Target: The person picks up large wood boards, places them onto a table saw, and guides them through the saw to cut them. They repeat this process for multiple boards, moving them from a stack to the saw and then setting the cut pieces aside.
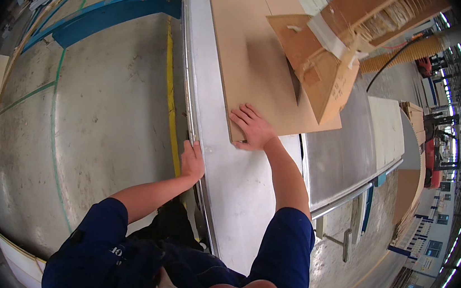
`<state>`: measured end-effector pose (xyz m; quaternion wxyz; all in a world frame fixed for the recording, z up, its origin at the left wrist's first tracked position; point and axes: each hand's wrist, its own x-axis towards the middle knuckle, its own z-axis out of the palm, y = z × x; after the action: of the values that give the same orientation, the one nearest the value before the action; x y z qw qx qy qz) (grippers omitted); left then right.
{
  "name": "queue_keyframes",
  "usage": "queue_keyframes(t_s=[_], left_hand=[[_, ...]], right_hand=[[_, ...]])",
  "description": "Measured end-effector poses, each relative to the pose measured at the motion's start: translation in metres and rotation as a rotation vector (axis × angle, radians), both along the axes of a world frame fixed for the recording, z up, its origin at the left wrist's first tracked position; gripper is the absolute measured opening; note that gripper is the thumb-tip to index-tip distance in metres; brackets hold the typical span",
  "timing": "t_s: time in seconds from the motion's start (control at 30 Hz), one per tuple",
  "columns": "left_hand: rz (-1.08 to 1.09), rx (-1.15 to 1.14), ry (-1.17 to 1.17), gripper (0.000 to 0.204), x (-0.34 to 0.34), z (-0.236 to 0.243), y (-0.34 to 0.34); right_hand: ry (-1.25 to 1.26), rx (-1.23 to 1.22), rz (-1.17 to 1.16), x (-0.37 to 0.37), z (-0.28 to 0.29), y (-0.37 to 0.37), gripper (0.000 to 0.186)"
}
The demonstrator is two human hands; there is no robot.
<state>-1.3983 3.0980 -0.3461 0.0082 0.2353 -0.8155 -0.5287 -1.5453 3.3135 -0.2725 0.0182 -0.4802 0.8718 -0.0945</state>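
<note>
A flat brown board (246, 72) lies on the pale metal table (236, 195), stretching away from me. My right hand (253, 128) rests on its near left corner, fingers spread flat on top and the thumb at the near edge. Lower and to the left, my left hand (192, 161) is closed around the metal rail (188, 106) along the table's left edge. Its fingertips are partly hidden. Above the board's right part hangs a brown box-like guard (320, 69) with pale tape on it; it covers some of the board.
Right of the guard runs a yellow ribbed hose (403, 54). A dark grey table section (339, 155) spreads to the right, edged by a metal bar (348, 200). A blue frame (120, 14) stands at the far left. Yellow floor tape (171, 81) runs beside the table. A red forklift (434, 160) is farther right.
</note>
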Motion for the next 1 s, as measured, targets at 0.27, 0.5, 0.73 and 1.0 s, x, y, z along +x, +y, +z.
queue_keyframes(t_s=[0.27, 0.5, 0.73, 1.0], left_hand=[[-0.176, 0.037, -0.033, 0.045, -0.068, -0.014, -0.042], [-0.646, 0.615, -0.434, 0.038, -0.084, -0.04, -0.171], [-0.574, -0.86, -0.533, 0.022, 0.119, -0.162, -0.487], [-0.051, -0.485, -1.265, 0.03, 0.452, -0.2, -0.58]], right_hand=[[-0.013, 0.125, -0.035, -0.069, 0.004, -0.026, 0.089], [0.144, -0.216, -0.347, -0.024, -0.046, -0.101, 0.064], [-0.622, -0.386, -0.295, 0.087, -0.05, -0.286, 0.057], [-1.145, -0.078, -0.292, 0.038, -0.186, -0.447, 0.043]])
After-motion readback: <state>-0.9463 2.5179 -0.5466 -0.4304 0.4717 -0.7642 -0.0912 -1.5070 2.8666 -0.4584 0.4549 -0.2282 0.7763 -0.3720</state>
